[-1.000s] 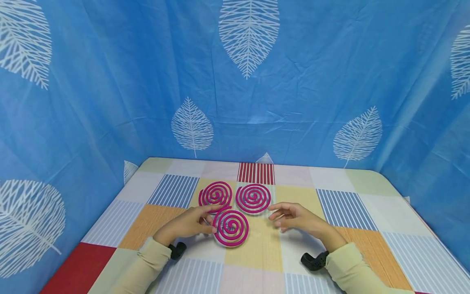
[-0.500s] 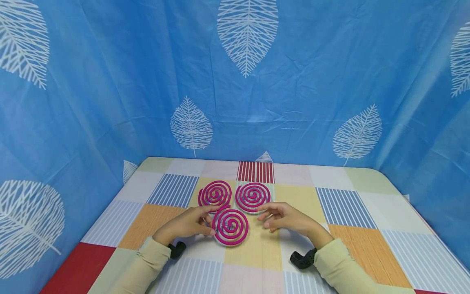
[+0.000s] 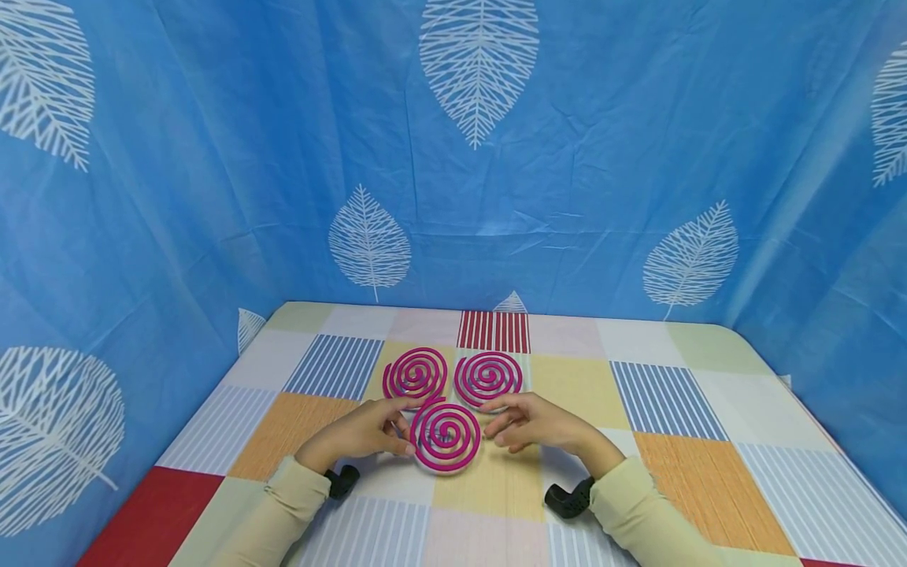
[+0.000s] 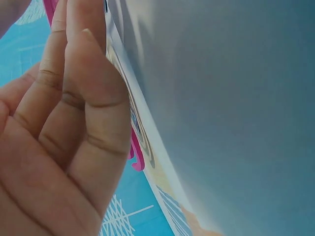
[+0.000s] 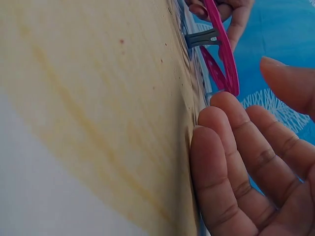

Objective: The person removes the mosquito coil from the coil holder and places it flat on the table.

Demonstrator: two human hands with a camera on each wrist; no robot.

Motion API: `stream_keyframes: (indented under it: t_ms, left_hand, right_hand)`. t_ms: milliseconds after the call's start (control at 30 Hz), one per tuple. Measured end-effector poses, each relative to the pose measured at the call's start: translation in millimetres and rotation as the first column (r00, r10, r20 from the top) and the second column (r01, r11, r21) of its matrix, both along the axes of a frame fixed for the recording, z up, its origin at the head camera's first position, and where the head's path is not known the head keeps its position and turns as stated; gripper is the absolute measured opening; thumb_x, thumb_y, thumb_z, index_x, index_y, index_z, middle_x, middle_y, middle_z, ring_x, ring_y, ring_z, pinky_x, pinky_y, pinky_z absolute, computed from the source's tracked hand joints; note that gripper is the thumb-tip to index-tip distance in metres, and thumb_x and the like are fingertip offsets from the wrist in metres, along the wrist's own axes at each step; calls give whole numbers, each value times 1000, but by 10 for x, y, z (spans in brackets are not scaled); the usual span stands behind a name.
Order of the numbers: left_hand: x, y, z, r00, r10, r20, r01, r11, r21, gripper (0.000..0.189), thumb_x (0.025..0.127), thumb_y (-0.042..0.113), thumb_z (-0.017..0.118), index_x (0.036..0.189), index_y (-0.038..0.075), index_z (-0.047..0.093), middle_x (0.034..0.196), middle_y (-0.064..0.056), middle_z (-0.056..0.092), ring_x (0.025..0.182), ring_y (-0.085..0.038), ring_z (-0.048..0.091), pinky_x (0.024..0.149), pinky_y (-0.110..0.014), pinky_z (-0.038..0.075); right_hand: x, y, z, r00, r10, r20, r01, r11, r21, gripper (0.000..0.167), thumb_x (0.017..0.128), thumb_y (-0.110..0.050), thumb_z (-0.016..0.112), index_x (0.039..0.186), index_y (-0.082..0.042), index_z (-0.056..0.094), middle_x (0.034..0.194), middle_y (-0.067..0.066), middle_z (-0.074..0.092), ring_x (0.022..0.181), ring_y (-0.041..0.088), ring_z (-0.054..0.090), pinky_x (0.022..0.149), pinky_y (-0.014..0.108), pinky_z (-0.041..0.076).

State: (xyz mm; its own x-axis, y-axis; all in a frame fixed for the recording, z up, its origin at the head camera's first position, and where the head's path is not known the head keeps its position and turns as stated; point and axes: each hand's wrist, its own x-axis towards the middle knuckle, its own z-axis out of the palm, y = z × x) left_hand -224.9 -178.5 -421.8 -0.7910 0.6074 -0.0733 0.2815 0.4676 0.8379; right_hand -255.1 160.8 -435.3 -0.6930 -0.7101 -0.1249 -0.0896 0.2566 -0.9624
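Note:
A pink spiral mosquito coil [image 3: 445,438] lies at the front of a group of three. My left hand [image 3: 363,429] is at its left edge, thumb by the near side and index finger by the far side, holding it there. In the right wrist view this coil [image 5: 224,54] sits raised on a grey stand [image 5: 203,38]. Just off its right edge, my right hand [image 3: 542,424] has loosely bent fingers and nothing in them. Behind lie the back-left coil [image 3: 416,376] and the back-right coil [image 3: 489,376]; the right index finger overlaps the latter's near edge in the head view.
A patchwork-patterned cloth [image 3: 496,543] covers the table. Blue curtains [image 3: 595,157] with white leaf prints enclose the back and both sides. Black wrist devices [image 3: 567,500] sit below the hands.
My right hand has moved left, from beside the back-right coil to close by the front coil's right edge. The left hand and the coils have stayed in place.

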Motion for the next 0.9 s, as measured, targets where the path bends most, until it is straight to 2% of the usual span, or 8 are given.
stream_keyframes:
  t_ms: [233, 467, 900]
  left_hand:
    - [-7, 2, 2, 1000, 1, -2, -1, 1000, -8, 72, 94, 3, 83, 155, -12, 47, 92, 1, 69, 68, -8, 51, 62, -23, 41]
    - [-16, 0, -6, 1000, 7, -7, -7, 1000, -29, 74, 93, 3, 85, 155, -12, 48, 90, 3, 69, 67, -8, 49, 61, -22, 39]
    - [-17, -5, -3, 1000, 3, -9, -4, 1000, -17, 75, 92, 4, 85, 155, -12, 47, 89, 3, 68, 68, -8, 50, 60, -22, 40]
  right_hand:
    - [-6, -93, 4, 1000, 0, 25, 0, 1000, 5, 57, 100, -1, 71, 149, 17, 48, 121, 25, 76, 97, 16, 75, 78, 29, 61]
    - [2, -161, 3, 999, -30, 32, 29, 999, 24, 56, 99, 0, 72, 148, 16, 51, 114, 21, 79, 89, 12, 72, 75, 28, 60]
    - [2, -166, -4, 999, -16, 36, 17, 1000, -18, 55, 97, 2, 72, 146, 17, 52, 110, 16, 80, 87, 10, 71, 73, 26, 60]
